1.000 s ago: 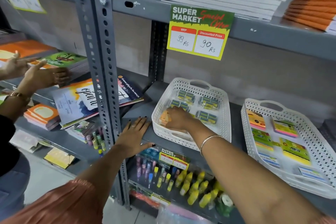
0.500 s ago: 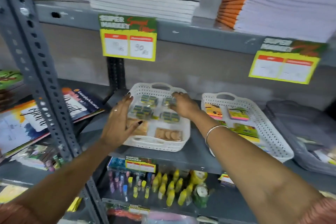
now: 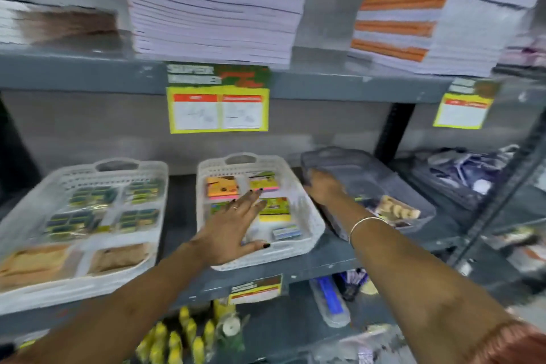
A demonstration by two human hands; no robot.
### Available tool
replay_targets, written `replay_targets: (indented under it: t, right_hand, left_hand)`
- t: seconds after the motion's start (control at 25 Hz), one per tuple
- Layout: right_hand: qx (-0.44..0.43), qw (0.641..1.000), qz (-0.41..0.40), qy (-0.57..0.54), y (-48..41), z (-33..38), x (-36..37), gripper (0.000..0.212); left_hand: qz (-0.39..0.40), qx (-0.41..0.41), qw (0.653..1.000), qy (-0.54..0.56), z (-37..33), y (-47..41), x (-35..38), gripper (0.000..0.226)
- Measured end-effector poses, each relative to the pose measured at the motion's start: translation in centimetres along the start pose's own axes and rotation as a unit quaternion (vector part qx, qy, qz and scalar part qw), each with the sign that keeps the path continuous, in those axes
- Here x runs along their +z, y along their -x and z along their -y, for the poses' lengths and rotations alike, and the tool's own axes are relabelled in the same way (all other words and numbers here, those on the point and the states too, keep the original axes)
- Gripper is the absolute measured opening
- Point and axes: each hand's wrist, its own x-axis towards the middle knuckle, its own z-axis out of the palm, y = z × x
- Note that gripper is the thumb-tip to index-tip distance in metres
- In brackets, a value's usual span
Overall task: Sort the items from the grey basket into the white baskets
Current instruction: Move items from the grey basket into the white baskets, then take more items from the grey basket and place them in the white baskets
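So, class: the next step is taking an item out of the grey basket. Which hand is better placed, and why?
Right. The right hand is already at the grey basket; the left hand lies spread over the middle white basket.

A grey metal shelf [image 3: 183,204] runs across the middle of the frame. Three baskets sit directly on it in a row. At lower left stands a white basket [image 3: 88,174] holding green packs and brown packets. Just right of centre stands a second white basket [image 3: 307,216] with bright sticky-note pads inside. Beside it, at centre right, lies the grey basket [image 3: 384,183], tilted, a few items at its near end. Further right on the shelf lies a blurred dark heap [image 3: 466,174]. The upper shelf [image 3: 74,74] carries paper stacks [image 3: 215,9].
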Motion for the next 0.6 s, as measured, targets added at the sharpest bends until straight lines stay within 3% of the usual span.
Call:
replay_targets:
  t: [0.08,0.2,0.4,0.6]
  right_hand:
    - [0.037,0.998,0.031,0.032,-0.2,-4.9,0.3,0.039]
    - [0.064,0.994,0.070,0.054,-0.6,-9.4,1.1,0.038]
    - [0.086,0.992,0.086,0.021,-1.7,-10.3,3.1,0.043]
    - [0.127,0.987,0.090,-0.043,-2.6,-9.2,4.5,0.046]
  left_hand:
    - [0.032,0.034,0.999,-0.001,-3.0,-3.2,1.6,0.102]
    - [0.095,0.059,0.994,-0.014,-6.2,-7.4,3.9,0.083]
    - [0.154,0.068,0.984,-0.053,-8.2,-10.4,5.6,0.081]
    - [0.161,0.057,0.984,-0.056,-8.4,-10.5,6.1,0.078]
